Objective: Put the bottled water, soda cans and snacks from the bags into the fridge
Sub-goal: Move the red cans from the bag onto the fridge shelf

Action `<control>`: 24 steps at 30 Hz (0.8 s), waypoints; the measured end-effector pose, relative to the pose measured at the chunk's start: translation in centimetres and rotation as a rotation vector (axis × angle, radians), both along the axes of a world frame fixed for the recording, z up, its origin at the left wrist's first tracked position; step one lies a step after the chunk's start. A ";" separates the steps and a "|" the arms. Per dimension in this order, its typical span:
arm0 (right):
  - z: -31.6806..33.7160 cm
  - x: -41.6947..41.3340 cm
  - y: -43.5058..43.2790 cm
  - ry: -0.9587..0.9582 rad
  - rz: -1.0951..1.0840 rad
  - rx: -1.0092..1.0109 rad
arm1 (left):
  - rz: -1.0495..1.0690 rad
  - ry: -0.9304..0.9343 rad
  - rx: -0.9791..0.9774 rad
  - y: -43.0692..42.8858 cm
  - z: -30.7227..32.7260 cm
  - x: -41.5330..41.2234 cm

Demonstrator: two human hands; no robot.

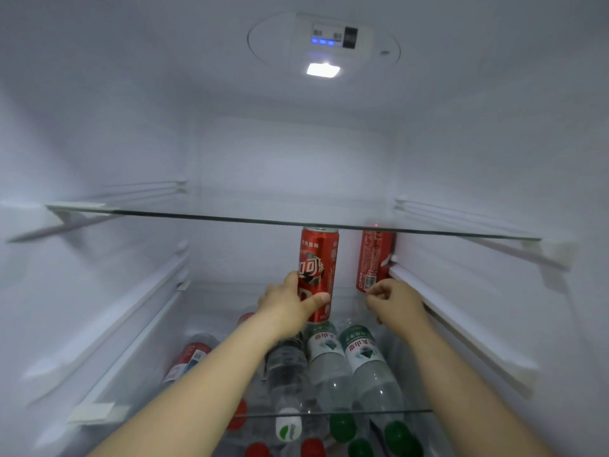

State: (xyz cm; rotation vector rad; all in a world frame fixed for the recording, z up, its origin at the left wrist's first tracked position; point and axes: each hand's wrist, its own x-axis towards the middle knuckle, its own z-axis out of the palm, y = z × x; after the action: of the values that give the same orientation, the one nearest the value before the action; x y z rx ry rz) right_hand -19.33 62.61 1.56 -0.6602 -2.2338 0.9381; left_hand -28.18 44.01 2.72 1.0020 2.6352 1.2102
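Inside the white fridge point(99, 143), under a glass shelf point(230, 217), water bottles point(329, 357) lie on their sides low down. The left hand point(290, 308) grasps an upright red soda can point(318, 258) at the back. The right hand point(398, 305), fingers curled, sits just beside a second can point(374, 255) by the right wall; whether it grips that can, I cannot tell.

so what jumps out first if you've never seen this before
The left hand grips an upright red can in the middle, under the glass shelf; the right hand is at the foot of a second red can by the right wall. Below them water bottles lie side by side, and a bright lamp glows overhead.
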 end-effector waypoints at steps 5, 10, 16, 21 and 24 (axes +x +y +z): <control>-0.1 -0.1 0.3 -0.001 0.000 0.008 | 0.212 0.132 -0.003 1.5 -0.3 -1.0; 0.0 -0.2 0.3 -0.003 0.006 0.007 | 0.086 0.028 0.346 1.5 -1.1 -1.4; 0.0 -0.2 0.2 -0.002 -0.007 0.009 | -0.009 0.091 0.338 2.0 -1.2 -1.7; 0.0 -0.1 0.2 -0.001 0.001 0.010 | -0.170 0.101 0.170 2.7 -1.2 -1.6; 0.0 0.0 0.2 0.000 0.000 0.007 | -0.185 0.147 0.085 3.5 -1.2 -1.8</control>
State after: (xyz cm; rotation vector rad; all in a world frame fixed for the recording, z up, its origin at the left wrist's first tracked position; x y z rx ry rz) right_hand -19.38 62.84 1.51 -0.6572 -2.2363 0.9299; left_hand -29.98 47.52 1.51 1.3653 2.5433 1.2595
